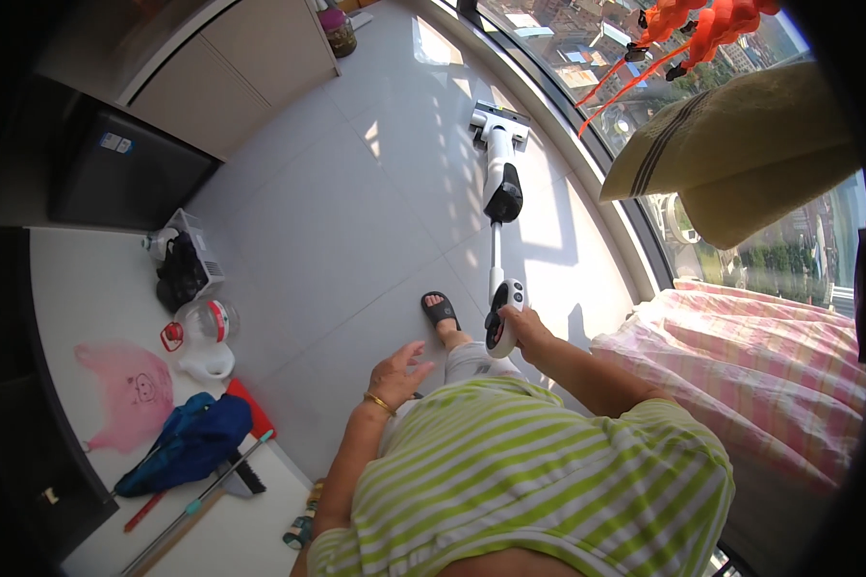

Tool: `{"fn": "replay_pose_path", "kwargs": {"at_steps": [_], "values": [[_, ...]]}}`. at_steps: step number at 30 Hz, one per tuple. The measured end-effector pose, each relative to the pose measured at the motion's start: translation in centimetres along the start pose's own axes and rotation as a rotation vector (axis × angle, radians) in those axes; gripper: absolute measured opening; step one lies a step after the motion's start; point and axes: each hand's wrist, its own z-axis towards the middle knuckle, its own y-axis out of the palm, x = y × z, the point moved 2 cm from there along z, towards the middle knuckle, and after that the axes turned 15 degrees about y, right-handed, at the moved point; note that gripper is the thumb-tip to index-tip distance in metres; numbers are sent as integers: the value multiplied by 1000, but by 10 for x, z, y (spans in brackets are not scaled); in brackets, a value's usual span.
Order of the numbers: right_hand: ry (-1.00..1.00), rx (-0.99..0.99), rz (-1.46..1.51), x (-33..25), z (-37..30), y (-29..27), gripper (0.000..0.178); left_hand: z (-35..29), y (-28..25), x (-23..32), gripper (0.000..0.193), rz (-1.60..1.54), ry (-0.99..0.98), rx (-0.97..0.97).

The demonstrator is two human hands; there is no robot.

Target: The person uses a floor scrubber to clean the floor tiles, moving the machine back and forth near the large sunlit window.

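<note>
My right hand [527,329] is wrapped round the looped handle of a white and black upright floor cleaner [501,188]. Its thin pole runs forward from my grip to the dark body, and the wide cleaning head rests flat on the grey tiles beside the window wall. In front of my waist, my left hand [398,371] hangs free, its fingers loosely bent and apart, holding nothing. A gold bracelet circles that wrist. My sandalled foot [441,313] shows on the floor between the left hand and the cleaner.
Left, a white surface carries a clear plastic jug [205,322], a pink bag [125,394], a blue cloth bundle [192,442] and a broom [197,505]. Beige cabinets [250,67] stand ahead left. Right, a yellowish towel [731,144] hangs by the window above a pink checked cloth [741,375].
</note>
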Motion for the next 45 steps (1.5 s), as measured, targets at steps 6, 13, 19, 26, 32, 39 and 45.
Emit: {"fn": "replay_pose_path", "kwargs": {"at_steps": [6,13,19,26,32,39,45], "values": [[-224,164,-284,-83,-32,-109,26,-7,4,-44,39,209,-166,87],[-341,466,-871,-189,-54,-190,34,-50,45,-88,41,251,-447,56],[-421,630,-1255,-272,-22,-210,30,-116,116,-138,41,-44,-675,471],[-364,506,-1304,-365,11,-163,29,-207,282,-188,30,518,-545,-212],[-455,492,-1324,-476,57,-140,24,-111,297,-153,27,407,-531,-185],[-523,554,-1414,-595,103,-97,19,109,126,-25,29,-240,-630,742],[-543,592,-1437,-676,162,-66,28,187,61,41,32,-325,-523,927]]}}
